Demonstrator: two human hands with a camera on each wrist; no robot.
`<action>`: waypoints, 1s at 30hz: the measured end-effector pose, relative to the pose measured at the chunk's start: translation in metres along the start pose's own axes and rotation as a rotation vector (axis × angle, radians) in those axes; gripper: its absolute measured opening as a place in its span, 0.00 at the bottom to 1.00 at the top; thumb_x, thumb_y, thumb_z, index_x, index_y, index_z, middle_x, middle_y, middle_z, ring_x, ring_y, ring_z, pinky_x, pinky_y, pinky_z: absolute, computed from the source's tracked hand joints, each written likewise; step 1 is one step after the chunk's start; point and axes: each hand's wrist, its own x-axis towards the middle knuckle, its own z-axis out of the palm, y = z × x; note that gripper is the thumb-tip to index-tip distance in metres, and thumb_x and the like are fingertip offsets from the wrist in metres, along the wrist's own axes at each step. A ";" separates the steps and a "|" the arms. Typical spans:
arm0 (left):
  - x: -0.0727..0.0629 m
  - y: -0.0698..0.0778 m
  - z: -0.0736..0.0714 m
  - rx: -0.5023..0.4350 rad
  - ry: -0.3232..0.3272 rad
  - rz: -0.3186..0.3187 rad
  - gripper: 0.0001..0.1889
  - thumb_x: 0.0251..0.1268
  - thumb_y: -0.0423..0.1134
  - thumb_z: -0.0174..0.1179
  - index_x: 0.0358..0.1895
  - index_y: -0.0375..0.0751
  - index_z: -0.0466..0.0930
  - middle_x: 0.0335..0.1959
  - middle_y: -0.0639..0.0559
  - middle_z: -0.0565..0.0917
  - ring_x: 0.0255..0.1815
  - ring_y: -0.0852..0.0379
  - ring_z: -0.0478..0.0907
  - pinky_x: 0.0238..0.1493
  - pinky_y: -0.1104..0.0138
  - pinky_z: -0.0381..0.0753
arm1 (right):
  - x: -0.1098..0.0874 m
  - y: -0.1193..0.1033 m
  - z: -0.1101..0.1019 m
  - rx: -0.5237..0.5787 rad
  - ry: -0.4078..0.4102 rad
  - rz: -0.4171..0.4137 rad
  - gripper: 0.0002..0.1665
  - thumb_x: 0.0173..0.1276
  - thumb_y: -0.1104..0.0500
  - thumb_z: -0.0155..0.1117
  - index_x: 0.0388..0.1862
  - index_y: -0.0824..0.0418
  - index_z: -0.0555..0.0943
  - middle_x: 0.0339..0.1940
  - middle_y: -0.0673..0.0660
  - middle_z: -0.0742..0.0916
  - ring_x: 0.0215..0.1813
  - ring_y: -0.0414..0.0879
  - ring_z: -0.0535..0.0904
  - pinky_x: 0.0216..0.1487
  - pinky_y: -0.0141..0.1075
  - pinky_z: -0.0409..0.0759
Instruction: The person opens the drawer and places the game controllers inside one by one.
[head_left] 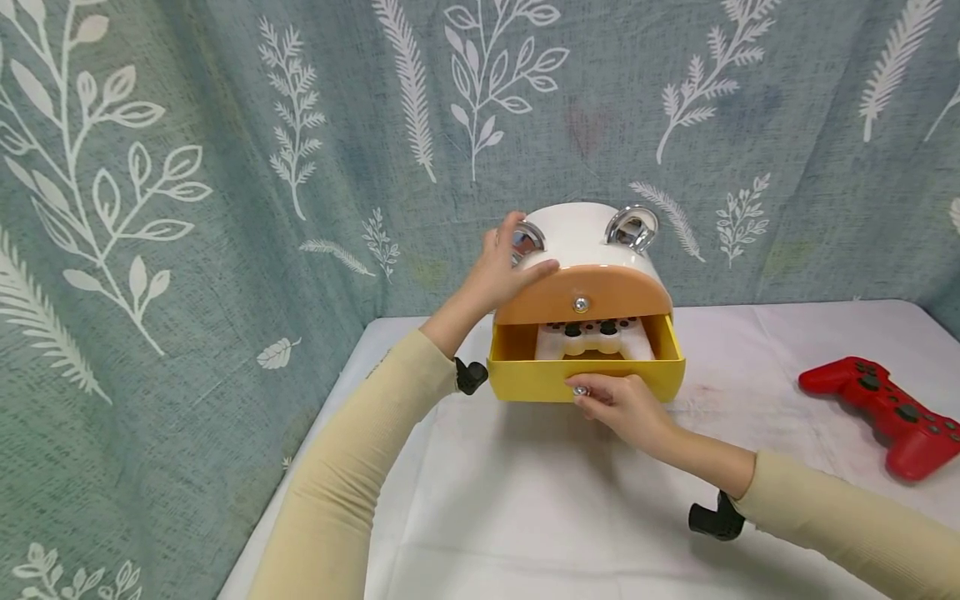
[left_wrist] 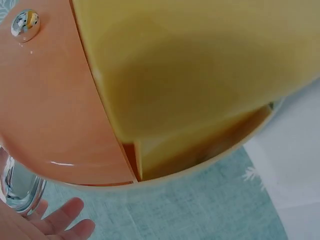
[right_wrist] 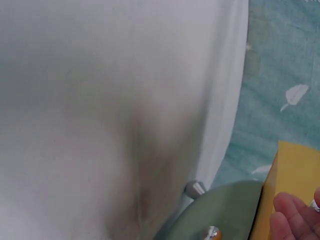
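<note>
A rounded white cabinet (head_left: 573, 229) with chrome loops on top stands on the table, its orange front (head_left: 622, 292) bearing a silver knob. Below that, a yellow drawer (head_left: 525, 381) is pulled out with a white game controller (head_left: 551, 340) inside. My right hand (head_left: 626, 408) pinches the drawer's small silver knob (head_left: 580, 391) between thumb and fingers. On the cabinet's upper left, my left hand (head_left: 498, 271) rests beside the left chrome loop (head_left: 529, 237), thumb lying along the top front edge. Its other fingers (left_wrist: 70, 209) extend past the side in the left wrist view.
A red game controller (head_left: 885, 408) lies at the right of the white-covered table (head_left: 525, 517). Behind and to the left hangs a blue-green leaf-patterned curtain (head_left: 337, 125). In the right wrist view, a green rounded front (right_wrist: 225, 207) shows beside the yellow drawer.
</note>
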 end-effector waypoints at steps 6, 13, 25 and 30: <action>0.000 0.000 -0.001 0.009 0.008 0.013 0.46 0.52 0.66 0.56 0.70 0.58 0.42 0.66 0.41 0.52 0.55 0.45 0.69 0.54 0.51 0.69 | 0.008 0.004 -0.002 -0.013 0.014 -0.003 0.15 0.61 0.66 0.63 0.47 0.65 0.81 0.22 0.51 0.83 0.23 0.39 0.75 0.27 0.28 0.75; 0.001 -0.002 0.001 0.013 0.001 0.011 0.45 0.53 0.64 0.57 0.70 0.59 0.41 0.66 0.40 0.52 0.54 0.44 0.69 0.53 0.50 0.70 | 0.020 0.011 -0.004 -0.038 0.057 -0.012 0.14 0.61 0.67 0.62 0.47 0.66 0.81 0.21 0.52 0.83 0.22 0.44 0.76 0.27 0.28 0.75; 0.001 0.001 0.000 0.029 0.007 0.011 0.44 0.55 0.64 0.56 0.70 0.59 0.42 0.65 0.40 0.53 0.52 0.46 0.70 0.52 0.51 0.70 | 0.034 0.019 -0.005 0.020 0.057 0.028 0.16 0.62 0.67 0.60 0.50 0.68 0.79 0.30 0.62 0.85 0.27 0.48 0.82 0.31 0.29 0.79; 0.001 0.000 0.001 0.022 0.010 0.016 0.44 0.55 0.63 0.57 0.70 0.58 0.42 0.66 0.39 0.53 0.54 0.45 0.69 0.53 0.50 0.70 | 0.040 0.022 -0.007 0.050 0.057 0.073 0.16 0.63 0.67 0.60 0.50 0.69 0.79 0.32 0.64 0.85 0.26 0.54 0.81 0.29 0.29 0.78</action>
